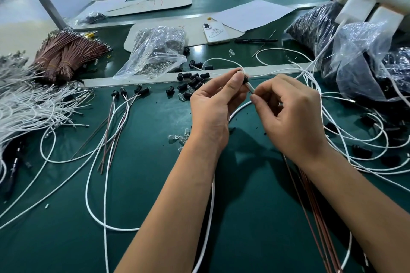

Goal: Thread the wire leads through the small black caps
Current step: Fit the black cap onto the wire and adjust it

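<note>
White wire lead (250,86) runs between both grips: the left hand (213,104) pinches a small black cap (245,79) at its fingertips, while the right hand (292,115) pinches the lead's end just below that cap.

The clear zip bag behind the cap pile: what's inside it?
The clear bag holds a heap of small silvery-clear parts, too small to identify. It lies partly on a pale mat; what is beneath the heap is covered.
</note>
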Demonstrator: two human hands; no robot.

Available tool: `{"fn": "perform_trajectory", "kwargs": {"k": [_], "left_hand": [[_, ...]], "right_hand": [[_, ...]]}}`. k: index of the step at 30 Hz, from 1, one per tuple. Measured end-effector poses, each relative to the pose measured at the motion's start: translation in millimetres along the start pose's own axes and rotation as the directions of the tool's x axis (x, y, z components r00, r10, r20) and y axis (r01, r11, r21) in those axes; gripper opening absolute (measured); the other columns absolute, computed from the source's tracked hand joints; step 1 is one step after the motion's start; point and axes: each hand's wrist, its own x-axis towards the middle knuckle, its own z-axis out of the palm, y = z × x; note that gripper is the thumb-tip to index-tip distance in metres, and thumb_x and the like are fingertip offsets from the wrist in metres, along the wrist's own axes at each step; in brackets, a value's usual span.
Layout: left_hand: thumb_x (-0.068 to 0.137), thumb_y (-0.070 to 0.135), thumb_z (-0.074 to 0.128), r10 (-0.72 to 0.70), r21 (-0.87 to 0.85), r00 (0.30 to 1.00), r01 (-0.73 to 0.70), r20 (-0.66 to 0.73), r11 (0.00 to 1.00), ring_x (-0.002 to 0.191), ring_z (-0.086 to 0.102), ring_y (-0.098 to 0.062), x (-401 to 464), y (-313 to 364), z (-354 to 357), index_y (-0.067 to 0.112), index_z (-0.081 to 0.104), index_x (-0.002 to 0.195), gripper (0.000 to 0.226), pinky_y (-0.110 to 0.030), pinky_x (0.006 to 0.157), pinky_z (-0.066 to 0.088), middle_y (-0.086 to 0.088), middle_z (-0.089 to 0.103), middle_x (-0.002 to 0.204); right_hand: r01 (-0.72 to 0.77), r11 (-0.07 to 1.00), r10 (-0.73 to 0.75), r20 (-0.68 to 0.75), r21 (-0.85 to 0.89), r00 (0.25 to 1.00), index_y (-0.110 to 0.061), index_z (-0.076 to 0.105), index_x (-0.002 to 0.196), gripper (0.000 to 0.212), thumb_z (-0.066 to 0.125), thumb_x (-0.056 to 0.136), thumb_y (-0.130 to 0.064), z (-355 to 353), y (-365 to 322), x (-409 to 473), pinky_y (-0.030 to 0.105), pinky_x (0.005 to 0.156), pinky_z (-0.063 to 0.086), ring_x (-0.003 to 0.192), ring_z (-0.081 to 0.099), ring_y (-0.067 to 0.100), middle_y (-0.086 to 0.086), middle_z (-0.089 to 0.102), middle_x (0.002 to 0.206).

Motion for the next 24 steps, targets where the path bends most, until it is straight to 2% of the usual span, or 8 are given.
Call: {"fn": "perform_trajectory", "kwargs": {"k": [5, 8, 10, 13, 15, 17, 19, 24], "left_hand": [[0.084, -0.001, 0.073, 0.100, 0.037, 0.995, -0.101, 0.019, 0.994, 0.076, 0.069, -0.017, -0.8, -0.7, -0.1, 0.009, 0.078, 0.091, 0.013, -0.023, 0.074, 0.057, -0.009, 0.076, 0.087], [0.082, -0.009, 0.073, 0.202, 0.083, 0.975, -0.210, 0.097, 0.974, 0.085, 0.071, -0.020, -1.0, -1.5, 0.0, 0.005, 0.076, 0.095, 0.019, -0.027, 0.082, 0.057, -0.013, 0.076, 0.091], [0.080, -0.015, 0.073, 0.267, 0.136, 0.950, -0.290, 0.160, 0.947, 0.087, 0.070, -0.020, -1.3, -2.8, 0.8, -0.001, 0.074, 0.097, 0.023, -0.027, 0.082, 0.057, -0.015, 0.075, 0.093], [0.077, -0.018, 0.074, 0.320, 0.220, 0.921, -0.367, 0.222, 0.904, 0.082, 0.067, -0.016, -3.3, -5.2, 2.6, -0.004, 0.073, 0.097, 0.024, -0.026, 0.080, 0.056, -0.013, 0.073, 0.089], [0.077, -0.018, 0.075, 0.330, 0.248, 0.910, -0.390, 0.252, 0.887, 0.079, 0.065, -0.015, -4.7, -6.5, 3.4, -0.004, 0.073, 0.096, 0.024, -0.029, 0.083, 0.056, -0.011, 0.071, 0.086], [0.075, -0.018, 0.076, 0.325, 0.255, 0.904, -0.395, 0.276, 0.883, 0.078, 0.065, -0.015, -5.9, -6.5, 3.7, -0.003, 0.072, 0.096, 0.026, -0.032, 0.084, 0.057, -0.007, 0.071, 0.083], [0.071, -0.018, 0.079, 0.324, 0.262, 0.895, -0.406, 0.306, 0.875, 0.079, 0.065, -0.016, -6.5, -5.8, 4.2, -0.004, 0.071, 0.095, 0.029, -0.031, 0.082, 0.055, -0.003, 0.070, 0.080], [0.070, -0.019, 0.079, 0.332, 0.246, 0.897, -0.406, 0.292, 0.880, 0.075, 0.064, -0.016, -7.8, -4.7, 6.4, -0.005, 0.071, 0.093, 0.029, -0.034, 0.080, 0.057, -0.008, 0.066, 0.079]], "right_hand": [[-0.019, 1.000, 0.019, 0.021, 0.002, 1.000, -0.004, 0.069, 0.087, 0.006, 0.074, 0.091, -0.003, 0.6, 0.0, 0.2, 0.007, 0.069, 0.036, 0.069, 0.046, 0.005, -0.005, 0.056, 0.080], [-0.036, 0.999, 0.036, 0.018, 0.004, 0.999, -0.004, 0.069, 0.088, 0.006, 0.073, 0.092, -0.003, 0.7, 1.2, -0.1, 0.014, 0.069, 0.038, 0.070, 0.049, 0.009, -0.003, 0.058, 0.082], [-0.041, 0.999, 0.041, 0.011, 0.000, 0.999, -0.004, 0.068, 0.088, 0.007, 0.072, 0.093, -0.004, 0.4, 3.4, 0.3, 0.020, 0.069, 0.039, 0.071, 0.050, 0.012, -0.002, 0.059, 0.082], [-0.024, 1.000, 0.024, 0.005, 0.006, 1.000, -0.004, 0.068, 0.089, 0.007, 0.071, 0.095, -0.007, -0.6, 5.9, 0.7, 0.017, 0.068, 0.039, 0.071, 0.050, 0.013, -0.001, 0.058, 0.082], [-0.009, 1.000, 0.009, -0.002, 0.022, 1.000, -0.003, 0.068, 0.091, 0.007, 0.071, 0.096, -0.007, -1.3, 6.7, 0.6, 0.022, 0.066, 0.046, 0.070, 0.053, 0.015, -0.001, 0.058, 0.082], [-0.005, 1.000, 0.005, -0.012, 0.030, 1.000, -0.002, 0.068, 0.092, 0.005, 0.070, 0.095, -0.005, -1.9, 6.7, 0.5, 0.038, 0.061, 0.053, 0.069, 0.057, 0.022, 0.000, 0.058, 0.083], [0.005, 1.000, -0.004, -0.022, 0.023, 1.000, -0.002, 0.069, 0.092, 0.002, 0.068, 0.093, -0.003, -2.7, 7.0, 0.8, 0.047, 0.058, 0.053, 0.069, 0.059, 0.024, 0.002, 0.060, 0.083], [0.006, 0.999, -0.003, -0.039, 0.054, 0.999, -0.002, 0.070, 0.091, 0.011, 0.064, 0.098, -0.010, -3.0, 6.5, 0.2, 0.048, 0.056, 0.054, 0.068, 0.060, 0.024, 0.003, 0.060, 0.082]]}}
